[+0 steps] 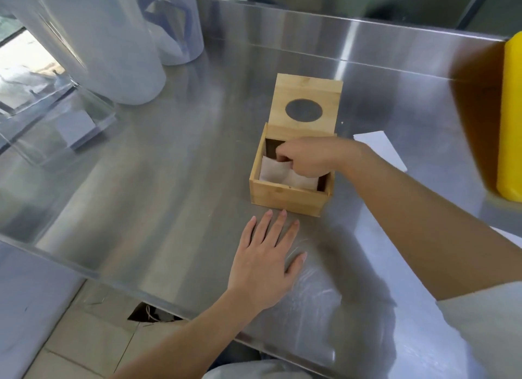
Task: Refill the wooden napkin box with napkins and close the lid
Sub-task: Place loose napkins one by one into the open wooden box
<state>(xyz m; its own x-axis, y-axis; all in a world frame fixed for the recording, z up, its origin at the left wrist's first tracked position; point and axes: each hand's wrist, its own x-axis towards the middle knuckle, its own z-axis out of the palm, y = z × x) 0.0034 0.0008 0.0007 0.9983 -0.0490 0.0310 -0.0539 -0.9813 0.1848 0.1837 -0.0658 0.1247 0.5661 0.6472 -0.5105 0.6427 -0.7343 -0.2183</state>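
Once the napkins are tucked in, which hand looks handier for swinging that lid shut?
Probably the right hand: it is already inside the wooden box, just below the upright lid. The left hand lies flat on the steel table, nearer the person.

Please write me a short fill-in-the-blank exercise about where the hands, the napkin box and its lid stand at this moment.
1. The lid of the wooden napkin box stands ____.
2. The right hand reaches ____ the box, onto the napkins.
3. The left hand lies ____ on the steel table, in front of the box.
4. The hole in the lid is ____ in shape.

Missing words: open; into; flat; oval
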